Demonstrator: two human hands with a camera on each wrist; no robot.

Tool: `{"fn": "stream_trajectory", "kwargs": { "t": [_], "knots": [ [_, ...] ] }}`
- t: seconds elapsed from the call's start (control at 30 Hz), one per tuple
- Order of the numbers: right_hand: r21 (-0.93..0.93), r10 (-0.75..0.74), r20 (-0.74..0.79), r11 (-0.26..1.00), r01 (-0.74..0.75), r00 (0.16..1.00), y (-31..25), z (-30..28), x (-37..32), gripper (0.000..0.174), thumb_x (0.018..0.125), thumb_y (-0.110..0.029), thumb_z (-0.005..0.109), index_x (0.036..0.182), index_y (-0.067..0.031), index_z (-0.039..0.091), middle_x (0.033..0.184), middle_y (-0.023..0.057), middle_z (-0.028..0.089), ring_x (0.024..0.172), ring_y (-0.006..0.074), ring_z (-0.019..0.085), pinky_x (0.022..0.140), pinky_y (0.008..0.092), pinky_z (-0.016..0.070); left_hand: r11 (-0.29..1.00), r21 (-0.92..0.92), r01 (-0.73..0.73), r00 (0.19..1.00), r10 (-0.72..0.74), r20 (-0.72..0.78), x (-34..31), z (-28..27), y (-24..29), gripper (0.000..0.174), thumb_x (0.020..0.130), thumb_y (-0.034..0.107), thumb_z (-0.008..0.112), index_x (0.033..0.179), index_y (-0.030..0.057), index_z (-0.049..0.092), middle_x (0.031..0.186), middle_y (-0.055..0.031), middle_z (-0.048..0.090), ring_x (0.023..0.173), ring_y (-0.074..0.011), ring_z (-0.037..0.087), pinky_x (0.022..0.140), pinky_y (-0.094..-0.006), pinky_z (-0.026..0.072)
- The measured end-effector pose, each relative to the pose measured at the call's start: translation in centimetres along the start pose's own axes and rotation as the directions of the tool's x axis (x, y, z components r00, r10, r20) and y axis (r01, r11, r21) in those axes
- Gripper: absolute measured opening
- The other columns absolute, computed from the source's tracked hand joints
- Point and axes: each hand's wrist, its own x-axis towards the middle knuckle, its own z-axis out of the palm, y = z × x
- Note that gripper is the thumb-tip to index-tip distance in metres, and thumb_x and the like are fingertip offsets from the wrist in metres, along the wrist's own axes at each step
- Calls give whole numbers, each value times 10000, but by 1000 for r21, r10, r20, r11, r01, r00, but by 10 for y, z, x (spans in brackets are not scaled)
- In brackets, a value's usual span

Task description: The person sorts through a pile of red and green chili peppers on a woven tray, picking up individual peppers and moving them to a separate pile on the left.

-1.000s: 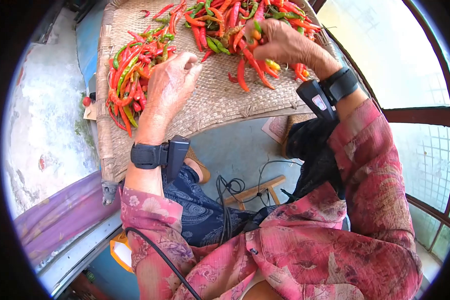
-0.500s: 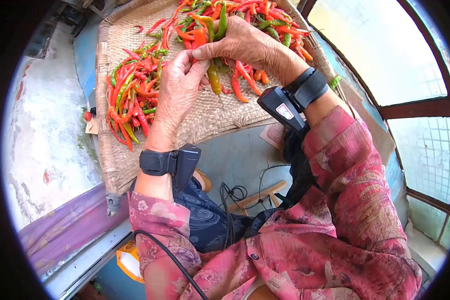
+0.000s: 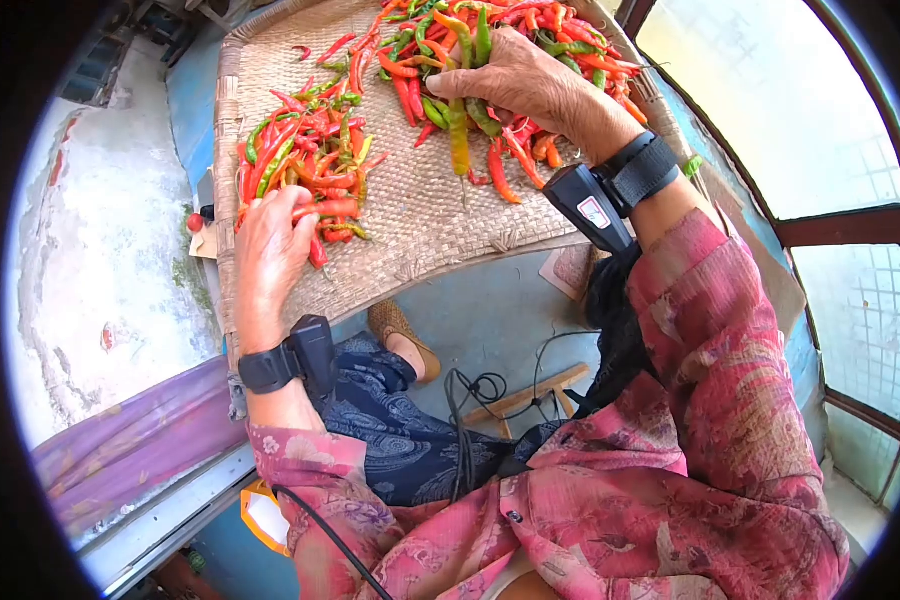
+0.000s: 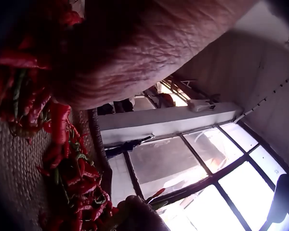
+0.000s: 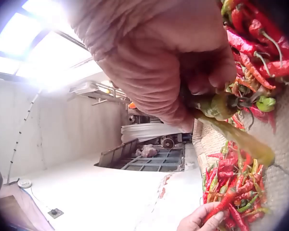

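My left hand (image 3: 270,240) is at the near edge of the left chili pile (image 3: 288,135). Its thumb and fingers pinch a red chili pepper (image 5: 222,204), seen best in the right wrist view. Over the front of the larger right pile (image 3: 410,95), my right hand (image 3: 535,88) grips several greenish chili peppers. A long yellow-green one (image 3: 458,140) hangs down from its fingers, and a green one (image 3: 483,38) points up beside them. The palm hides part of this bunch. Both piles lie on a woven tray (image 3: 410,205).
The tray's raised rim (image 3: 228,150) borders a whitewashed wall at the left. Framed windows (image 3: 860,310) stand at the right. Below the tray are a small wooden stool (image 3: 530,395), looped black cables (image 3: 460,400) and a foot in a brown shoe (image 3: 402,335). Purple cloth (image 3: 150,425) hangs at the lower left.
The right hand came from the right pile to meet the left hand mid-tray, then moved slightly back right with the greenish chilies. The left hand has since moved to the left pile with a red chili.
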Motion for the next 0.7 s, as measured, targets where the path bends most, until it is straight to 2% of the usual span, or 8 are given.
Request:
{"fn": "stream_trajectory", "kwargs": {
  "t": [0.13,0.2,0.3,0.43,0.5,0.6,0.67,0.7],
  "knots": [
    [25,-28,-47,999,29,998,-1,13,6,430,728,-387,711,729,33,616,549,72,528,469,136,489,417,306,397,999,-1,35,995,-35,-93,5,-5,24,210,790,183,610,945,40,596,812,-122,623,832,-294,579,773,-391,437],
    [137,-1,-18,991,3,1000,-9,20,3,411,734,-372,717,715,24,612,549,54,528,471,128,487,422,301,405,973,-219,74,984,-107,-144,16,6,37,229,811,207,608,947,22,603,832,-119,631,792,-257,595,736,-362,456],
    [234,10,19,972,-14,1000,-17,36,3,358,773,-355,694,745,-11,601,560,23,525,459,93,469,404,264,369,753,-652,87,987,-154,-47,28,19,65,262,842,215,597,967,-15,587,811,-116,640,714,-138,603,638,-288,464],
    [395,-17,84,918,-17,996,-25,47,-2,306,809,-327,669,759,-40,576,541,1,499,424,60,436,375,213,312,593,-799,106,992,-113,47,38,39,65,237,831,186,589,941,-23,573,688,-83,616,607,-122,560,577,-296,436],
    [437,-27,99,899,-20,995,-23,45,-1,298,809,-320,669,761,-40,578,544,-4,495,421,60,430,374,210,308,647,-742,176,984,-146,106,38,24,65,228,827,180,588,932,-21,572,678,-83,607,602,-117,553,572,-295,433],
    [417,54,25,907,-60,998,-21,32,-1,213,787,-210,694,828,-16,616,603,34,565,494,104,535,427,259,438,767,-613,188,982,-166,92,30,13,53,230,815,199,598,905,-10,571,677,-103,609,601,-179,584,590,-329,451],
    [523,56,-15,851,-40,998,-13,25,1,152,793,-152,662,833,-15,612,660,44,576,553,112,561,456,267,452,980,-33,195,971,-188,146,21,7,41,264,812,231,604,947,5,580,739,-125,637,658,-272,619,625,-378,472],
    [524,59,-18,850,-40,998,-10,22,1,152,793,-152,662,833,-15,612,660,44,576,553,112,561,456,267,452,981,-32,192,972,-185,148,16,7,34,264,812,231,604,947,5,580,739,-125,637,658,-272,619,625,-378,472]
  ]
}}
